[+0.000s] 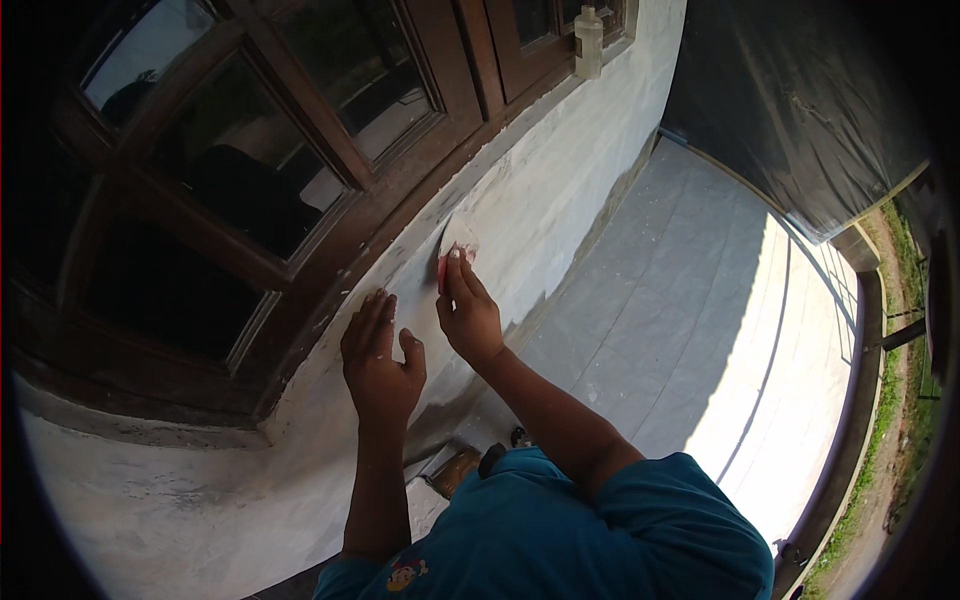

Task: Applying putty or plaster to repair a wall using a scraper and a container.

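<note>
My right hand [470, 312] is closed on a putty knife [459, 238], with its fingers near the blade. Part of the tool has a reddish colour, and whitish filler seems to be smeared on it. The knife is at the white plastered wall [530, 215], just below the window sill edge. To the left, my left hand [382, 350] is held open at the wall, fingers stretched upward and thumb apart, with nothing in it. Whether its fingertips press on the plaster I cannot tell.
A dark brown wooden window frame [350, 235] with glass panes runs along the wall. A clear bottle [588, 45] stands on the sill at the far end. Grey floor tiles [640, 300] lie to the right, partly sunlit, before a dark hanging sheet [790, 100].
</note>
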`<control>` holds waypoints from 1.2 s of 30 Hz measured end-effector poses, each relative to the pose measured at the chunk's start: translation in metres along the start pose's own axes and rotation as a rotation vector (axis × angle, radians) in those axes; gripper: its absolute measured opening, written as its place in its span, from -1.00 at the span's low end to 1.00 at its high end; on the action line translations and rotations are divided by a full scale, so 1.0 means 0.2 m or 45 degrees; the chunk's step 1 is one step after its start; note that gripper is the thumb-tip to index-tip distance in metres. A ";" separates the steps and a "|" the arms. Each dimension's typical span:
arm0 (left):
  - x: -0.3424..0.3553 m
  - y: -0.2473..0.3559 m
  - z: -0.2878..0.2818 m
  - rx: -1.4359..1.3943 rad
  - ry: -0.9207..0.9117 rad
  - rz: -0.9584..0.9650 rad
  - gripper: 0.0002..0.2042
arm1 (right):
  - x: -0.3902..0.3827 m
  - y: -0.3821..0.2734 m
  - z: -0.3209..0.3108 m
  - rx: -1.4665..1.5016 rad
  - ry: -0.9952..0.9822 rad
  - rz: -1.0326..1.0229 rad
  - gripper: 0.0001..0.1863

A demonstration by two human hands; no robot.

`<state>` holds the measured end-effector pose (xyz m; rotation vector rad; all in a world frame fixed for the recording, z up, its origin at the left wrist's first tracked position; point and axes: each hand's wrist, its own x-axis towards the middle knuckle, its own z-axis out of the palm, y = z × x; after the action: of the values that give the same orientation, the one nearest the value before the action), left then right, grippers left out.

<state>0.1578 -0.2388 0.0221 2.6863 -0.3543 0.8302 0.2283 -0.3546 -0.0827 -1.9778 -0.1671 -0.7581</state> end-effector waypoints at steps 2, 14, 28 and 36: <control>-0.02 -0.03 -0.02 0.024 0.005 -0.029 -0.60 | -0.15 -0.05 -0.09 0.104 -0.150 -0.054 -0.37; -0.01 -0.02 -0.01 0.029 0.022 0.003 -0.59 | 0.17 0.00 -0.07 -0.098 0.056 -0.115 -0.42; 0.00 -0.01 -0.01 0.015 0.042 0.003 -0.59 | 0.29 0.05 -0.10 -0.063 0.176 -0.033 -0.45; -0.02 -0.02 -0.03 -0.020 0.028 -0.012 -0.58 | 0.11 0.15 -0.32 0.009 0.127 0.255 -0.56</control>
<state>0.1521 -0.2331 0.0228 2.6603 -0.3413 0.8494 0.2296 -0.4287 -0.0719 -1.9117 0.0865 -0.7222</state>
